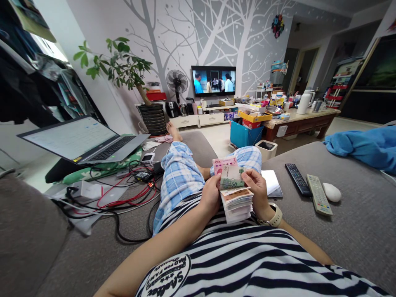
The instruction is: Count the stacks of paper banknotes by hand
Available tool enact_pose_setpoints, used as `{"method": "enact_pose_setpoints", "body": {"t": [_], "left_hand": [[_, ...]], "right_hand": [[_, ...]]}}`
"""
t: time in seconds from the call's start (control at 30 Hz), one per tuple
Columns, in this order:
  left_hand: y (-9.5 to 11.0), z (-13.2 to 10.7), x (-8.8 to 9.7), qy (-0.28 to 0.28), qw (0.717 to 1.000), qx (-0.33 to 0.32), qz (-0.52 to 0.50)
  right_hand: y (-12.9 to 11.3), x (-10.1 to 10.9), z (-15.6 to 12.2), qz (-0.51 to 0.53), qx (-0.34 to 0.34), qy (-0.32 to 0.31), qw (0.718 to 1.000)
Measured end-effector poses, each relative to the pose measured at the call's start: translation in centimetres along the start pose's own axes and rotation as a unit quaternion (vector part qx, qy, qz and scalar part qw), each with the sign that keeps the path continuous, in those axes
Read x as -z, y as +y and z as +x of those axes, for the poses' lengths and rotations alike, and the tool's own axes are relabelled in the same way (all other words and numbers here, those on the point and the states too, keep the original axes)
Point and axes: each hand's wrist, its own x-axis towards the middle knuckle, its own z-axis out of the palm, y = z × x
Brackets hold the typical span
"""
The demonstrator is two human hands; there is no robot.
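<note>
Reclining on a sofa (355,231), head view: the person held a stack (237,204) of banknotes over the lap, against the shirt (247,255). Left hand (210,194) was closed round the stack's left edge. Right hand (258,190), watch (274,215) at the wrist, had its fingers pinched on a green note (230,178) raised above the top. Pink notes (223,164) stood fanned behind it. Judged: few notes up, most of the stack not yet gone through. Remote (297,179) lay well apart.
</note>
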Motion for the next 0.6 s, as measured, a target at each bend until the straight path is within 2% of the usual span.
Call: {"method": "enact_pose_setpoints", "body": {"t": [0.6], "left_hand": [[0.13,-0.07,0.03,0.009,1.0,-0.002,0.026]], "right_hand": [[-0.08,-0.01,0.0,-0.004,0.011,-0.004,1.0]]}}
